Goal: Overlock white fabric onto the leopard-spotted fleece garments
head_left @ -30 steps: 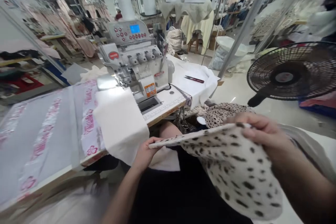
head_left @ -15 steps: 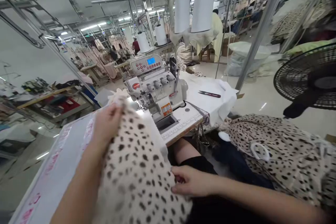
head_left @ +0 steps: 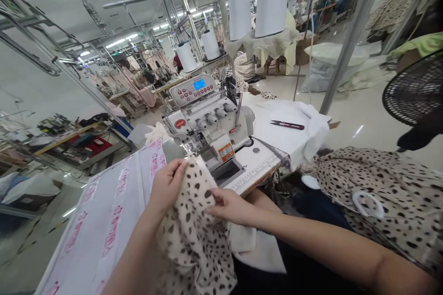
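A cream fabric piece with dark spots (head_left: 195,221) hangs from both hands down over the lap. My left hand (head_left: 168,182) pinches its upper left edge, close to the needle area of the white overlock sewing machine (head_left: 211,124). Lower and to the right, my right hand (head_left: 228,205) grips the fabric's right edge between thumb and fingers. The fabric's top corner lies at the front of the machine, by the presser foot; whether it is under the foot I cannot tell. A plain white flap (head_left: 259,249) shows beneath the right forearm.
Thread snips (head_left: 287,125) lie on white cloth (head_left: 266,110) right of the machine. More spotted fabric (head_left: 391,189) with a white ring (head_left: 368,203) is heaped at right, below a black fan (head_left: 415,90). A printed plastic-covered table (head_left: 114,212) extends left. Thread cones (head_left: 239,7) stand above.
My left hand has moved down and right, my right hand up and left, bringing them closer together. The fabric, earlier spread long, is now bunched with its top at the machine.
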Demonstrator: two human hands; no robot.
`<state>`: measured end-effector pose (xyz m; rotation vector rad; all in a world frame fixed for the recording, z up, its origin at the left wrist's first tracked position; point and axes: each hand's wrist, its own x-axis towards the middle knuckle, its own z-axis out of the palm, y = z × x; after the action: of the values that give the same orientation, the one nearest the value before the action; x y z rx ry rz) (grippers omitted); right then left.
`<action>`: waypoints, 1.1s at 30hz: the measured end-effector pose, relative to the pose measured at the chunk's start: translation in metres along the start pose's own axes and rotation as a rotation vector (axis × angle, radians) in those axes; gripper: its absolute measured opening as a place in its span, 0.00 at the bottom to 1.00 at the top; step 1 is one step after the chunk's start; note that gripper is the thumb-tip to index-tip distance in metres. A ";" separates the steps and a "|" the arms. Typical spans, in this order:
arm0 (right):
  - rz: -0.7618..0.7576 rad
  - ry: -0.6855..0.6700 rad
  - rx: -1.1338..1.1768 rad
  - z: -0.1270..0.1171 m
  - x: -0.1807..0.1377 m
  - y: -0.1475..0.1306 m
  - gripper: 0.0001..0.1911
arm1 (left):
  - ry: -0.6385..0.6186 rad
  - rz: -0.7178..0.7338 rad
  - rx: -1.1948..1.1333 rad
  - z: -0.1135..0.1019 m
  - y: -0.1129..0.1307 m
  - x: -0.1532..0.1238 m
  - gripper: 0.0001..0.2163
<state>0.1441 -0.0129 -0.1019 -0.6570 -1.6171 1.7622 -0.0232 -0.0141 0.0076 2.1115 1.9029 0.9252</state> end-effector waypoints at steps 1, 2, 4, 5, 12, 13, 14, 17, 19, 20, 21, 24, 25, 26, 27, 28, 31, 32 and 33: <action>0.053 -0.075 0.078 0.000 -0.001 0.002 0.11 | -0.001 -0.012 -0.004 0.002 0.000 0.002 0.14; 0.089 -0.129 0.132 -0.001 -0.003 0.002 0.12 | -0.006 -0.028 -0.009 0.004 -0.001 0.005 0.14; 0.091 -0.114 0.076 -0.009 -0.010 -0.003 0.11 | -0.019 -0.068 -0.014 0.010 -0.004 0.010 0.13; 0.049 -0.048 -0.046 -0.015 -0.012 -0.006 0.11 | -0.023 -0.092 -0.008 0.012 -0.006 0.012 0.12; -0.348 -0.005 -0.675 -0.024 -0.008 -0.006 0.17 | -0.081 -0.181 0.071 0.010 -0.007 0.013 0.10; -0.333 -0.066 -0.640 -0.021 -0.007 -0.002 0.19 | -0.097 -0.184 0.069 0.009 -0.007 0.012 0.10; -0.313 -0.110 -0.600 -0.017 -0.008 0.001 0.21 | -0.110 -0.186 0.070 0.008 -0.007 0.012 0.10; -0.271 -0.140 -0.495 -0.010 -0.009 0.009 0.22 | -0.131 -0.175 0.081 0.008 -0.009 0.012 0.10; -0.263 -0.141 -0.435 -0.009 -0.010 0.011 0.22 | -0.137 -0.177 0.085 0.010 -0.011 0.012 0.09; -0.266 -0.148 -0.407 -0.010 -0.010 0.011 0.22 | -0.138 -0.184 0.084 0.010 -0.011 0.012 0.08; -0.270 -0.155 -0.381 -0.010 -0.010 0.011 0.22 | -0.139 -0.192 0.078 0.011 -0.012 0.012 0.08; -0.285 -0.150 -0.307 -0.011 -0.009 0.013 0.21 | -0.120 -0.201 0.050 0.012 -0.013 0.011 0.08; -0.287 -0.138 -0.286 -0.011 -0.009 0.013 0.20 | -0.105 -0.184 0.047 0.012 -0.014 0.010 0.08; -0.285 -0.129 -0.269 -0.011 -0.009 0.013 0.20 | -0.092 -0.153 0.051 0.013 -0.014 0.010 0.09; -0.279 -0.127 -0.255 -0.011 -0.009 0.014 0.19 | -0.083 -0.108 0.056 0.013 -0.015 0.009 0.09; -0.269 -0.127 -0.245 -0.011 -0.009 0.013 0.19 | -0.081 -0.055 0.061 0.013 -0.016 0.008 0.09; -0.220 -0.123 -0.233 -0.011 -0.010 0.011 0.20 | -0.100 0.080 0.098 0.014 -0.019 0.006 0.11; -0.207 -0.118 -0.235 -0.011 -0.010 0.010 0.20 | -0.093 0.116 0.140 0.014 -0.019 0.005 0.12; -0.196 -0.113 -0.239 -0.011 -0.010 0.009 0.20 | -0.070 0.158 0.206 0.015 -0.018 0.003 0.13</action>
<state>0.1574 -0.0136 -0.1126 -0.4937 -1.9203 1.5022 -0.0303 -0.0038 -0.0129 2.4066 1.8916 0.6967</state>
